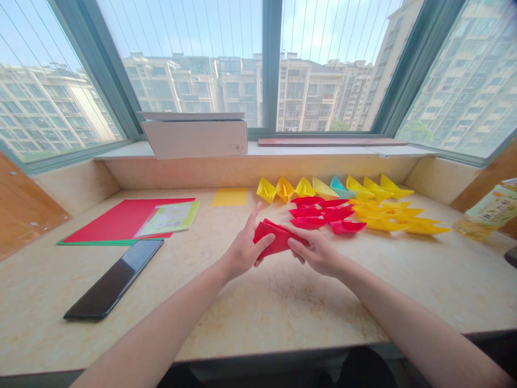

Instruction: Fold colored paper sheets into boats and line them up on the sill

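Between my two hands is a piece of folded red paper (pixel 278 240), held just above the counter. My left hand (pixel 244 248) grips its left end, thumb on the near face and index finger pointing up. At the right end, my right hand (pixel 315 250) pinches the paper between thumb and fingers. Just beyond, several red paper boats (pixel 307 222) stand in rows. Yellow paper boats (pixel 385 223) lie to their right. Behind them runs a row of mostly yellow boats with one turquoise boat (pixel 340 186) among them.
Red paper sheets (pixel 109 221) over green ones lie at the left, with a clear packet (pixel 167 218) on top. A phone (pixel 115 280) is nearer me. A yellow sheet (pixel 229 196) lies farther back. A white box (pixel 196 137) sits on the sill; a bottle (pixel 488 210) is far right.
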Motion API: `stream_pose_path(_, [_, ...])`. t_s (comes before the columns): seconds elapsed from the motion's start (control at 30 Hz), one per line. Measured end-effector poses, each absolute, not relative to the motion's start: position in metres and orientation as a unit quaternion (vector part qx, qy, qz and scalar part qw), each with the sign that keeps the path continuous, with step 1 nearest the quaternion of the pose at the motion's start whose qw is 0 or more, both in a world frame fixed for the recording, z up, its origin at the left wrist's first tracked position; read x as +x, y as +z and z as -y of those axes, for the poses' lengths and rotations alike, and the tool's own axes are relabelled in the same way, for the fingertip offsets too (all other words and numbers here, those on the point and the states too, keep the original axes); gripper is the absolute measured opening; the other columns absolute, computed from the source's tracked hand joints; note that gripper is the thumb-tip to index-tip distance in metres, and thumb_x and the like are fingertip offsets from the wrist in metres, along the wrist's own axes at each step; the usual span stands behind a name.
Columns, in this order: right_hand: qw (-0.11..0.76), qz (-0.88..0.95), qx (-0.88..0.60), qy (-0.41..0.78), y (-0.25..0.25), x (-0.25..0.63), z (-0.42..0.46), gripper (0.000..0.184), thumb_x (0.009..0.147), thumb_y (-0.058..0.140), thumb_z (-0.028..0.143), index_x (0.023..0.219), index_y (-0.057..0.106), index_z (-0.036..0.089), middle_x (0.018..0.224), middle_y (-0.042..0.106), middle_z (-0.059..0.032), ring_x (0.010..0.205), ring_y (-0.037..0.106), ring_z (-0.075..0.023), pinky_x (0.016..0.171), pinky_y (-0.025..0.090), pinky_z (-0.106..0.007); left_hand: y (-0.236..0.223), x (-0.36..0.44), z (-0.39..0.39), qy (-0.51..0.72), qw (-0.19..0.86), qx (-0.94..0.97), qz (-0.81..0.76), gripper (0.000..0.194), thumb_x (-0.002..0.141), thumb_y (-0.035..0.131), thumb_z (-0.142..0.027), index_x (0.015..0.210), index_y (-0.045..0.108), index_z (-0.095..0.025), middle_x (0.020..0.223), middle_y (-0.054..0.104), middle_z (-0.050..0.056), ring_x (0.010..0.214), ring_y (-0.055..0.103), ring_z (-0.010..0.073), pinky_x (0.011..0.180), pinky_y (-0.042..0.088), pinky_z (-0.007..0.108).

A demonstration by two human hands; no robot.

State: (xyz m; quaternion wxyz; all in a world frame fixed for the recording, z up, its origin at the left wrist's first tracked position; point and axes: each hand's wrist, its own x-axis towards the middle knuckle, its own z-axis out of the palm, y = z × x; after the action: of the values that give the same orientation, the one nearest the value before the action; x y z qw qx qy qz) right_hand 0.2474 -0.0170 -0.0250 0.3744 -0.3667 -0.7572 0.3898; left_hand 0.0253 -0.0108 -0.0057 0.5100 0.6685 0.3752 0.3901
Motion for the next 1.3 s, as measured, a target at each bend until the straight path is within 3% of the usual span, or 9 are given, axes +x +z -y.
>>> stream_pose_path(0.13, [0.379, 0.766, -0.337, 0.395, -0.027, 0.249, 0.014, 0.049, 0.1, 0.048, 0.035, 0.146, 0.045, 0.021, 0.068, 0.055, 0.0025, 0.056, 0.053, -0.0109, 0.053, 0.046, -0.024, -0.004, 0.026, 0.007, 0.364, 0.534, 0.664, -0.376, 0.047, 0.09, 0.059, -0.051, 0.119, 0.049, -0.016, 0.06, 0.057, -0.006, 0.036, 0.047, 0.0063, 0.033, 0.035, 0.015])
stream_pose_path(0.2, [0.377, 0.768, -0.324, 0.404, -0.028, 0.249, 0.013, 0.048, 0.1, 0.048, 0.035, 0.146, 0.046, 0.021, 0.072, 0.056, 0.0015, 0.057, 0.055, -0.0113, 0.055, 0.048, -0.025, -0.002, 0.026, 0.007, 0.364, 0.536, 0.665, -0.371, 0.038, 0.09, 0.059, -0.05, 0.106, 0.05, -0.016, 0.062, 0.058, -0.005, 0.036, 0.048, 0.0056, 0.032, 0.034, 0.015])
stream_pose_path(0.33, [0.349, 0.773, -0.343, 0.403, -0.025, 0.25, 0.012, 0.044, 0.099, 0.05, 0.033, 0.14, 0.05, 0.021, 0.074, 0.061, 0.0007, 0.061, 0.059, -0.0124, 0.058, 0.05, -0.026, 0.0, 0.029, 0.012, 0.382, 0.535, 0.662, -0.36, 0.032, 0.09, 0.06, -0.046, 0.102, 0.048, -0.019, 0.076, 0.062, -0.004, 0.037, 0.051, 0.005, 0.031, 0.039, 0.015])
stream_pose_path(0.47, [0.315, 0.781, -0.37, 0.392, -0.017, 0.248, 0.016, 0.02, 0.094, 0.057, 0.033, 0.092, 0.069, 0.017, 0.066, 0.063, 0.0007, 0.056, 0.058, -0.0118, 0.053, 0.045, -0.022, 0.0, 0.03, 0.014, 0.374, 0.523, 0.671, -0.368, 0.032, 0.09, 0.06, -0.047, 0.098, 0.049, -0.018, 0.071, 0.062, -0.004, 0.034, 0.047, 0.0043, 0.028, 0.034, 0.014])
stream_pose_path(0.57, [0.319, 0.783, -0.362, 0.392, -0.014, 0.246, 0.019, 0.038, 0.098, 0.05, 0.038, 0.069, 0.06, 0.017, 0.058, 0.062, 0.0003, 0.05, 0.056, -0.0107, 0.051, 0.044, -0.022, -0.001, 0.029, 0.014, 0.371, 0.517, 0.668, -0.386, 0.033, 0.089, 0.061, -0.049, 0.096, 0.05, -0.018, 0.06, 0.057, -0.007, 0.03, 0.042, 0.0038, 0.026, 0.026, 0.013])
stream_pose_path(0.83, [0.347, 0.764, -0.365, 0.403, -0.021, 0.246, 0.015, 0.047, 0.1, 0.041, 0.053, 0.077, 0.06, 0.016, 0.061, 0.067, -0.0023, 0.048, 0.062, -0.0123, 0.051, 0.045, -0.023, 0.003, 0.032, 0.014, 0.369, 0.524, 0.675, -0.365, 0.036, 0.09, 0.061, -0.047, 0.107, 0.053, -0.016, 0.065, 0.059, -0.004, 0.035, 0.048, 0.0051, 0.03, 0.033, 0.014])
stream_pose_path(1.0, [0.378, 0.74, -0.365, 0.421, -0.018, 0.251, 0.009, 0.052, 0.097, 0.041, 0.06, 0.072, 0.057, 0.017, 0.059, 0.066, -0.0024, 0.048, 0.061, -0.013, 0.05, 0.045, -0.024, 0.012, 0.029, 0.018, 0.36, 0.576, 0.675, -0.287, 0.054, 0.086, 0.069, -0.035, 0.131, 0.047, -0.015, 0.091, 0.069, 0.008, 0.066, 0.07, 0.0172, 0.056, 0.057, 0.027])
stream_pose_path(1.13, [0.397, 0.698, -0.339, 0.49, -0.018, 0.255, 0.004, 0.053, 0.096, 0.039, 0.064, 0.075, 0.055, 0.017, 0.055, 0.064, -0.0012, 0.048, 0.06, -0.0138, 0.05, 0.046, -0.025, 0.016, 0.019, 0.019, 0.318, 0.627, 0.68, -0.208, 0.067, 0.082, 0.073, -0.032, 0.141, 0.043, -0.022, 0.123, 0.064, 0.017, 0.1, 0.071, 0.029, 0.086, 0.058, 0.044])
stream_pose_path(1.3, [0.419, 0.658, -0.317, 0.539, -0.019, 0.258, 0.004, 0.054, 0.095, 0.039, 0.067, 0.079, 0.055, 0.018, 0.053, 0.061, 0.0009, 0.044, 0.058, -0.0137, 0.046, 0.045, -0.025, 0.009, 0.016, 0.018, 0.294, 0.631, 0.7, -0.161, 0.072, 0.081, 0.073, -0.045, 0.144, 0.042, -0.027, 0.123, 0.063, 0.016, 0.104, 0.07, 0.0318, 0.086, 0.058, 0.044])
